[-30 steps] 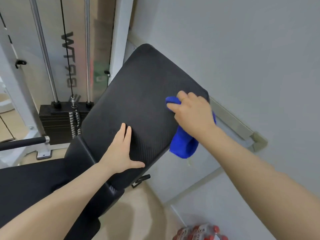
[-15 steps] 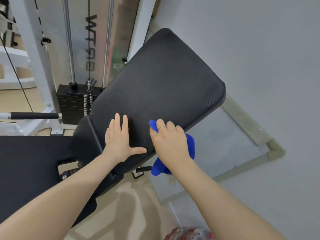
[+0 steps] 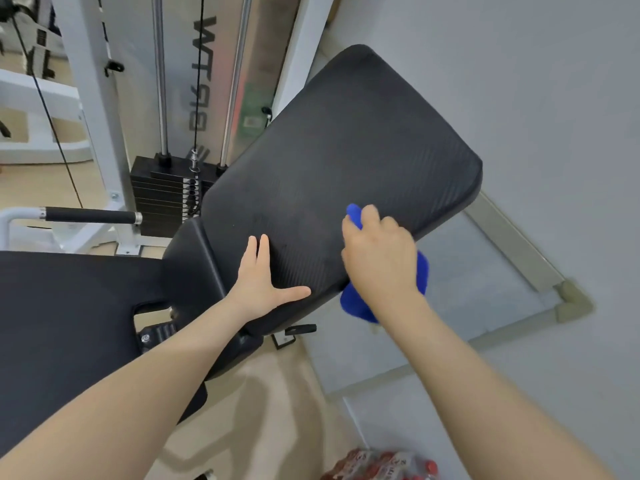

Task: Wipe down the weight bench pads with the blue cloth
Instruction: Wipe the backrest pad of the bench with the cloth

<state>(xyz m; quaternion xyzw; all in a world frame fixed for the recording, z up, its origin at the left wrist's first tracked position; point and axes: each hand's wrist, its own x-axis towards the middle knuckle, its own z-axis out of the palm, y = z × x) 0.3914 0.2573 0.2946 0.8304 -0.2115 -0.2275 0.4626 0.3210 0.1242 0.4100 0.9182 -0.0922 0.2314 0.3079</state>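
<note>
The black inclined back pad point(image 3: 339, 157) of the weight bench fills the middle of the view, and the black seat pad point(image 3: 69, 317) lies at the lower left. My left hand point(image 3: 263, 282) rests flat on the back pad's lower part, fingers together and thumb spread. My right hand point(image 3: 381, 261) presses the blue cloth point(image 3: 356, 306) against the pad's lower right edge; the cloth hangs below the edge and pokes out above my fingers.
A white cable machine frame point(image 3: 90, 109) with a black weight stack point(image 3: 166, 195) and a black-gripped handle bar point(image 3: 90, 215) stands behind the bench. A grey wall point(image 3: 519, 98) runs along the right. A pack of red-capped bottles point(image 3: 384, 462) sits on the floor below.
My right hand first slid the cloth down the pad's right side, and now it has moved back up a little. The left hand has stayed in place.
</note>
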